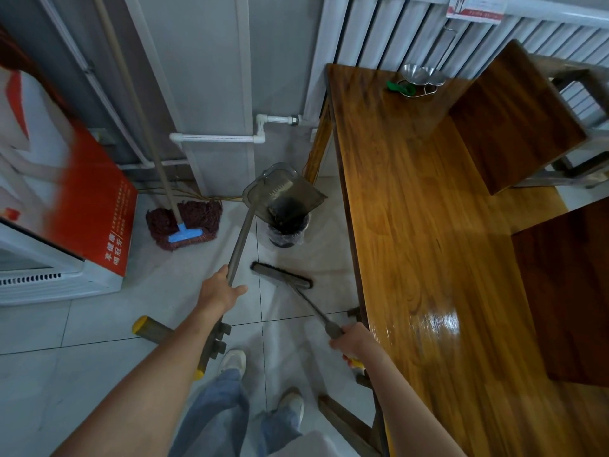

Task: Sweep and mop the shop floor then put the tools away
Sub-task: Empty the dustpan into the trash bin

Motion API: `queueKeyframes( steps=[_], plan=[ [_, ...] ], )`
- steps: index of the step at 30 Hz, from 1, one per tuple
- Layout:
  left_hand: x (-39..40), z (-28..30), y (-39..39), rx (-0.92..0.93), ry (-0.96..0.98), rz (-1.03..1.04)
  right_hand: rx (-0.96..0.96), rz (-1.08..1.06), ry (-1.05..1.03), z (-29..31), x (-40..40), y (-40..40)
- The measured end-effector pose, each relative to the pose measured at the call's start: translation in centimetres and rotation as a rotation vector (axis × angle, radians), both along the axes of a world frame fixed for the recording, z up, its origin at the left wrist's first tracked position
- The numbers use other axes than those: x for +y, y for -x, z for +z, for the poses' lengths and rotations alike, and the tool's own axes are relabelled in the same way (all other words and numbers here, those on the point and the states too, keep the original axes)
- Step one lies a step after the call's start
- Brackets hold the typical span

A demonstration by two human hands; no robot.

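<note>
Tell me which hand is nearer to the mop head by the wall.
Left. The left hand, gripping the dustpan handle, is just below and right of the mop head. The right hand, holding the broom handle, sits farther right, beside the wooden table.

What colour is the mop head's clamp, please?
Bright blue, on the dark red mop head; clamp shows in the head view.

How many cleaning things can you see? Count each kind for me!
Mop: 1, leaning on the wall
Dustpan: 1, left hand holds it over the bin
Broom: 1, in the right hand
Bin: 1
Total: 4
</note>
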State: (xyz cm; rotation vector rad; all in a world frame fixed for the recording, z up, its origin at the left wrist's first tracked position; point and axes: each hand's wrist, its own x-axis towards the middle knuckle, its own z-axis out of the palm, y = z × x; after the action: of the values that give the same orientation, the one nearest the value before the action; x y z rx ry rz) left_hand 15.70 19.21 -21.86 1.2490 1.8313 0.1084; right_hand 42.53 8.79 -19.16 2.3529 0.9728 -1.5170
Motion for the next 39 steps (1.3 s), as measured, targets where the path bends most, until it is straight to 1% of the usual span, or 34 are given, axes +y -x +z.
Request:
queueKeyframes(
  steps=[6, 13, 18, 23, 25, 28, 32, 39],
  plan=[
    [-0.4, -0.1, 1.2, -0.025, -0.016, 0.014, 0.005, -0.003, 0.009, 0.2, -0.2, 0.1],
    [0.0, -0.6, -0.2, 0.081, -0.004, -0.022, 0.018, 0.006, 0.012, 0.3, -0.8, 0.0],
    [0.0, -0.5, -0.6, 0.192, 0.075, -0.02, 0.02, 0.012, 0.008, 0.1, -1.1, 0.4],
    [0.0, -0.2, -0.1, 0.215, 0.132, -0.037, 0.028, 0.014, 0.005, -0.1, -1.5, 0.5],
    [0.0, -0.3, 0.3, 0.202, 0.165, -0.019, 0.03, 0.012, 0.006, -0.2, -1.6, 0.6],
    [0.0, -0.2, 0.2, 0.074, 0.222, 0.115, 0.025, 0.012, 0.011, -0.1, -1.6, 0.8],
    [-0.2, -0.2, -0.1, 0.085, 0.156, 0.058, 0.028, 0.012, 0.017, 0.0, -1.7, 0.9],
    [-2.1, -0.6, 0.3, 0.034, 0.057, 0.063, 0.019, 0.012, 0.01, 0.2, -1.6, 1.0]
  ],
)
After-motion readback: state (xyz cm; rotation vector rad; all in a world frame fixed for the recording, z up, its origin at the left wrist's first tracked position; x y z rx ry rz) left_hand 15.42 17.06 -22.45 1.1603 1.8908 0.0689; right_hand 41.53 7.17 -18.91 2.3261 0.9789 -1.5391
